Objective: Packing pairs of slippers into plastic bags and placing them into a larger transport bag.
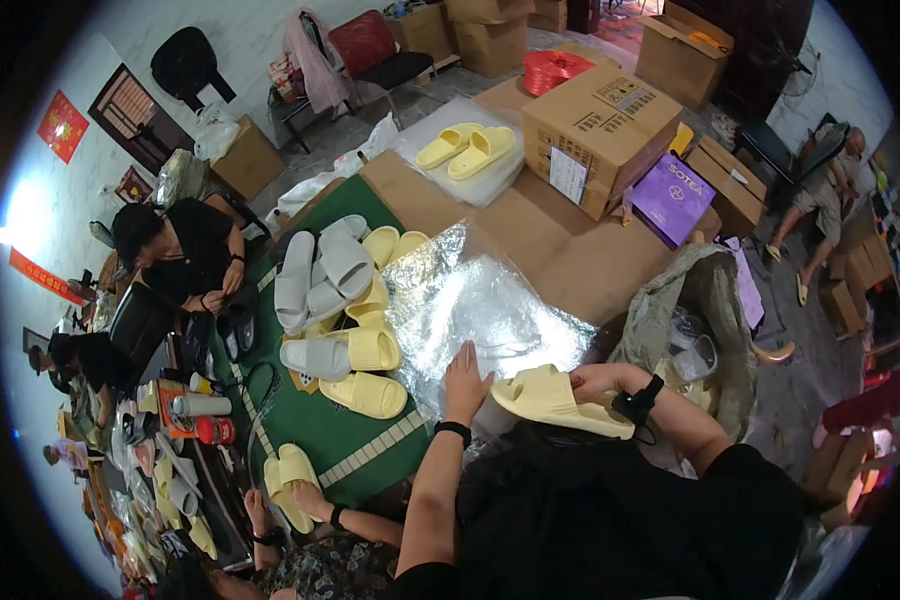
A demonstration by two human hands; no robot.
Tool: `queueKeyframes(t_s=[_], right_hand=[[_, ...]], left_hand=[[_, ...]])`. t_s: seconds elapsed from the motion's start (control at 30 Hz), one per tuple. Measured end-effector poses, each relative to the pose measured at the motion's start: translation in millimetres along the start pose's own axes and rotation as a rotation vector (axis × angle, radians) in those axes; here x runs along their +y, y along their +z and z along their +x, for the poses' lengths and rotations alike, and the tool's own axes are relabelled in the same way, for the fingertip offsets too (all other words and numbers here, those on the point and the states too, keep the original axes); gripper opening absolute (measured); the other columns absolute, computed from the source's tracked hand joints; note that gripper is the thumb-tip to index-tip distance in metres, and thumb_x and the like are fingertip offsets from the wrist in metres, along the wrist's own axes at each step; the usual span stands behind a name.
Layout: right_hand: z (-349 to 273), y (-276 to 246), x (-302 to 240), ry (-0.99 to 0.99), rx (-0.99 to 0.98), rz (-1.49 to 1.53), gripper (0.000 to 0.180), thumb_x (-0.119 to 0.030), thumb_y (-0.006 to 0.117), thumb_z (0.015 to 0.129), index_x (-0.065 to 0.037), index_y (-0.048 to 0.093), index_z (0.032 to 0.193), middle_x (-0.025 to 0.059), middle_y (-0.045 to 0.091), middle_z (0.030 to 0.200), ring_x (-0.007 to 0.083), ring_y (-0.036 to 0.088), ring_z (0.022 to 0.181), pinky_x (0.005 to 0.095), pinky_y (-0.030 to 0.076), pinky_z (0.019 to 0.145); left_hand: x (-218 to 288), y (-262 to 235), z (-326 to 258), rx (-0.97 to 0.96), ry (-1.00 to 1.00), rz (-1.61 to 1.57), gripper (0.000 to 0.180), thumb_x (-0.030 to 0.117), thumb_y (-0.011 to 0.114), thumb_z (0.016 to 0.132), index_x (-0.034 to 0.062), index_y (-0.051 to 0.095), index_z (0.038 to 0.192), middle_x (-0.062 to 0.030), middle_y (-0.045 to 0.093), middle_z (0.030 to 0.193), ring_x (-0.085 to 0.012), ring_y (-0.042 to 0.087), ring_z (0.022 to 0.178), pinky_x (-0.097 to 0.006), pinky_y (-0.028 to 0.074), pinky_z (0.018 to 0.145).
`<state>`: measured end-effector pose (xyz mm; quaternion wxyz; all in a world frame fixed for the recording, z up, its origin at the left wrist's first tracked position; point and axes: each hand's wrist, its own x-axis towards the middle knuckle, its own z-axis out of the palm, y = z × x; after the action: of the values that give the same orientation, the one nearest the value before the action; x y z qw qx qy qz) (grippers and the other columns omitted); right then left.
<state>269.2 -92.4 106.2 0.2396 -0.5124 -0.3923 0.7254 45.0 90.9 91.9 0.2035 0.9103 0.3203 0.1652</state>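
I can't see the fingertips of the right hand (598,379); the yellow slide (540,397) hides them. The palm of the left hand (465,385) is turned away from me, and glare washes out the detail of the clear plastic (470,285). Grey slides (342,265) partly cover yellow ones on the table (370,466). Folds hide the bottom of the sack (645,312). The lower edge cuts off the patterned sleeve (335,572); the goods heaped at far left are too small for me to identify.

The left hand (465,387) points forward with fingers (466,358) extended; the right hand (602,381) is curled, its forearm (688,418) slanting inward.
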Motion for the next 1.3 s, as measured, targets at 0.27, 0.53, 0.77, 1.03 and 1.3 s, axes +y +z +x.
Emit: queueKeyframes(t_s=[0.27,0.53,0.77,1.03,1.3], right_hand=[[7,5,-30,-0.075,0.096,-0.163,0.021,-0.010,0.054,0.073,0.003,0.058,0.088,-0.0018,0.051,0.064,0.0091,0.043,0.058,0.0268,0.035,0.053],[9,17,-50,-0.158,0.063,-0.315,0.030,-0.003,0.046,0.069,0.004,0.057,0.096,0.0025,0.054,0.068,0.0111,0.044,0.061,0.0288,0.038,0.055],[-1,19,-76,-0.108,0.064,-0.177,0.029,-0.005,0.050,0.078,0.000,0.058,0.105,-0.0022,0.054,0.070,0.0074,0.044,0.058,0.0240,0.038,0.053],[-27,31,-96,-0.106,0.336,-0.047,0.040,-0.007,0.058,0.081,0.001,0.048,0.119,0.0068,0.058,0.110,0.0131,0.053,0.101,0.0271,0.042,0.087],[-3,12,-59,-0.398,0.696,-0.727,0.034,-0.011,0.059,0.074,0.003,0.057,0.105,0.0181,0.054,0.114,0.0328,0.054,0.098,0.0401,0.042,0.086]], left_hand=[[-35,8,-14,-0.006,0.049,0.298,0.048,0.006,0.057,0.074,-0.0003,0.047,0.120,-0.0164,0.046,0.119,-0.0307,0.047,0.099,-0.037,0.040,0.085],[-4,-28,9,0.401,-0.339,-0.019,0.014,0.013,0.055,0.083,0.0077,0.064,0.092,-0.0126,0.056,0.107,-0.0303,0.052,0.092,-0.042,0.040,0.077],[-12,-23,13,0.020,-0.311,-0.132,0.022,0.022,0.048,0.086,0.0058,0.063,0.091,-0.0160,0.063,0.081,-0.0347,0.059,0.076,-0.043,0.046,0.068],[6,-13,2,0.337,-0.155,-0.177,0.013,0.015,0.051,0.084,0.0024,0.055,0.084,-0.0177,0.057,0.083,-0.0368,0.054,0.077,-0.046,0.042,0.067],[45,-18,15,0.496,-0.120,-0.347,0.010,0.009,0.052,0.085,0.0025,0.053,0.092,-0.0154,0.059,0.085,-0.0336,0.056,0.079,-0.040,0.046,0.066]])
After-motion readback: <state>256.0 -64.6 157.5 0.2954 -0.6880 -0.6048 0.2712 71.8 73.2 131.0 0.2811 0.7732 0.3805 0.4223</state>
